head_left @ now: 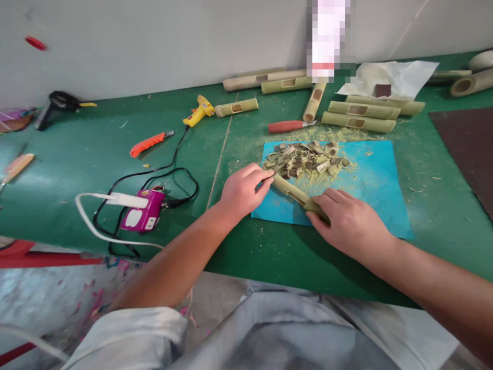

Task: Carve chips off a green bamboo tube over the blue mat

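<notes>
My right hand (346, 216) is wrapped round the near end of a bamboo tube (290, 190) with a rectangular slot cut in its side. The tube lies slantwise over a blue sheet (377, 174). At the tube's far end, my left hand (244, 187) pinches a small dark piece (274, 173) between thumb and fingers; its exact kind is too small to tell. Just beyond the tube, bamboo chips (308, 158) are heaped on the sheet among fine shavings. A red-handled knife (287, 126) lies behind the heap.
Several slotted bamboo tubes (362, 123) lie toward the wall. On the left are a yellow glue gun (200, 110), an orange utility knife (150, 144) and a purple power adapter (143, 210) with trailing cords. A dark brown sheet (468, 149) covers the right side.
</notes>
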`<state>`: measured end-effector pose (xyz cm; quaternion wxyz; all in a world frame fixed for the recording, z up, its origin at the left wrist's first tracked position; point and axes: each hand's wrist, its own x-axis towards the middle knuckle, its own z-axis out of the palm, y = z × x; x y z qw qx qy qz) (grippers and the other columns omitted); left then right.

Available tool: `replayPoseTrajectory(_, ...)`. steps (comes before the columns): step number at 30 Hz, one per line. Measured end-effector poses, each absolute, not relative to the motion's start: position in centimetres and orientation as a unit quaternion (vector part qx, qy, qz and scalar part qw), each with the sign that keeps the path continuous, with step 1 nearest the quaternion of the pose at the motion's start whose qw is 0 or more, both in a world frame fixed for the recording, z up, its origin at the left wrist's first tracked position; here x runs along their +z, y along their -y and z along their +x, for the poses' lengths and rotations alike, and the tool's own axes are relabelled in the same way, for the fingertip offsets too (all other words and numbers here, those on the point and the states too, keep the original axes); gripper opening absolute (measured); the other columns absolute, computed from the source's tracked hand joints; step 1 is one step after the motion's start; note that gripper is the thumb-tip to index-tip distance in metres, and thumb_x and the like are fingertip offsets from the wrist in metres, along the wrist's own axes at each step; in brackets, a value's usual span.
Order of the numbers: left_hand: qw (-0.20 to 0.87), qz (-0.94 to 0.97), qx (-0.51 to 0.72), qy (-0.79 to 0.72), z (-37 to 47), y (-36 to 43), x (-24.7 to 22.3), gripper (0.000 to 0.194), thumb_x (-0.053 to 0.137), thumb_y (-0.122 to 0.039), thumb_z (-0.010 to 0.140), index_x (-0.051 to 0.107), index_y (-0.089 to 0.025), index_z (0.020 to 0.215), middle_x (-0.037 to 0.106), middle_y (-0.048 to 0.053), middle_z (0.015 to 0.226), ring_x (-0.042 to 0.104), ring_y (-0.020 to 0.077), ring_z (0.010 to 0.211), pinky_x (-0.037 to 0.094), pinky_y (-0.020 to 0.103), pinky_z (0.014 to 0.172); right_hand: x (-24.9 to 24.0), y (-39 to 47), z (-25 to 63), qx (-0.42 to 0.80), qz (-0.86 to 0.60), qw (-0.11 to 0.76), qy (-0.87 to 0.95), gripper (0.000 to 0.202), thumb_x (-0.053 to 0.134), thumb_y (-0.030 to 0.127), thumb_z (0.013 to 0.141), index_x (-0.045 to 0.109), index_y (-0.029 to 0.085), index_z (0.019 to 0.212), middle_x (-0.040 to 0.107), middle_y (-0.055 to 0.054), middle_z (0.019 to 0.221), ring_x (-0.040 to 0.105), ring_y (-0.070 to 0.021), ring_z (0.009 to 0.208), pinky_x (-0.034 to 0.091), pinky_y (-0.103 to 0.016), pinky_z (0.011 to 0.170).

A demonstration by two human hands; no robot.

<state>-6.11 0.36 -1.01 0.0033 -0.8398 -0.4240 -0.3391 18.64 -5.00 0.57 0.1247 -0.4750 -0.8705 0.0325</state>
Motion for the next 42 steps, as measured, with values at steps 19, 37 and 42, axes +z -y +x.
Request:
replayPoseTrajectory(19,-0.276,-0.716,-0.407,0.495,-5.1,-0.2,-0.7,0.026,0.056,-0.016,0.091,0.065,-0.014,0.116,0.068,-0.001,0.067,0.054,0.0055,0.047,0.047,0.017,0.045,0.1,4.8,18.4,0.049,-0.482,0.139,0.864,0.022,0.051,0.03,0.094,0.065,0.014,0.089,0.064,-0.007,0.082,0.058,-0.0195,0.077,0.038,-0.032,0.064)
replayPoseTrajectory(37,-0.107,-0.798,-0.389,0.448,-5.3,-0.2,-0.9,0.011,0.063,-0.018,0.09,0.072,-0.015,0.096,0.071,0.005,0.084,0.061,0.0095,0.066,0.049,0.022,0.061,0.2,4.6,18.3,0.063,-0.488,0.133,0.86,0.023,0.05,0.03,0.094,0.066,0.013,0.09,0.063,-0.008,0.084,0.059,-0.0201,0.078,0.04,-0.033,0.066)
replayPoseTrajectory(42,-0.05,-0.826,-0.338,0.449,-5.3,0.0,-0.7,0.013,0.059,-0.018,0.092,0.071,-0.015,0.098,0.068,0.003,0.078,0.055,0.0086,0.059,0.045,0.021,0.058,0.3,4.7,18.3,0.057,-0.487,0.133,0.861,0.023,0.051,0.03,0.094,0.066,0.013,0.089,0.063,-0.008,0.084,0.059,-0.0202,0.078,0.041,-0.033,0.066)
